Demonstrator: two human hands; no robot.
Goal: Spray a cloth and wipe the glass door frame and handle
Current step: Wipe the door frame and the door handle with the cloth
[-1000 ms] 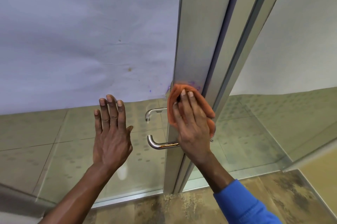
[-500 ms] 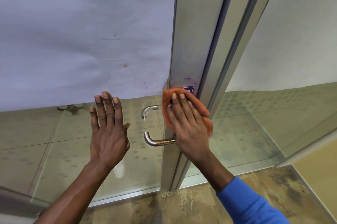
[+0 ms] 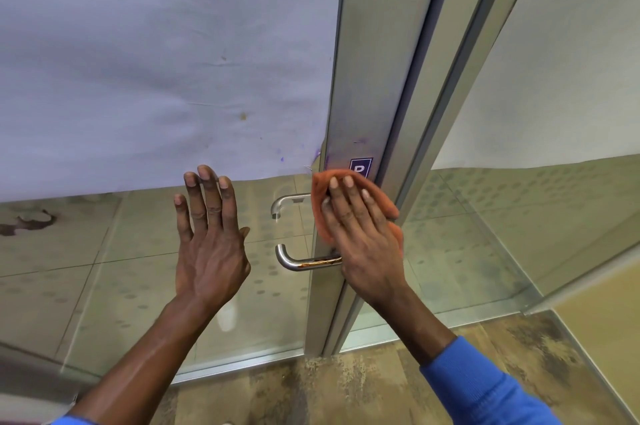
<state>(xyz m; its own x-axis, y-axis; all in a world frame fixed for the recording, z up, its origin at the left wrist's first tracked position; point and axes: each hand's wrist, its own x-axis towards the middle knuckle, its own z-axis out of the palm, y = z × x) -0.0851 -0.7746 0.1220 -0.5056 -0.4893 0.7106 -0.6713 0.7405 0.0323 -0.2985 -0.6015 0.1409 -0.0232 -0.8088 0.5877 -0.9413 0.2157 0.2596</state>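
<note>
Right hand [image 3: 363,237] lies flat, fingers together and extended, pressing an orange cloth [image 3: 320,213] against the metal door frame [image 3: 367,78] just below a small purple sticker [image 3: 361,166] and level with the handle [image 3: 294,260]; cloth edges show above and to both sides of the hand. Left hand [image 3: 207,244] is empty, fingers spread and straight, palm toward the glass pane [image 3: 104,286] left of the handle, contact with the glass uncertain. A white sheet [image 3: 156,61] covers the upper pane; rust-coloured marks show on the handle's lower bar; blue sleeve [image 3: 485,393] on the right arm.
</note>
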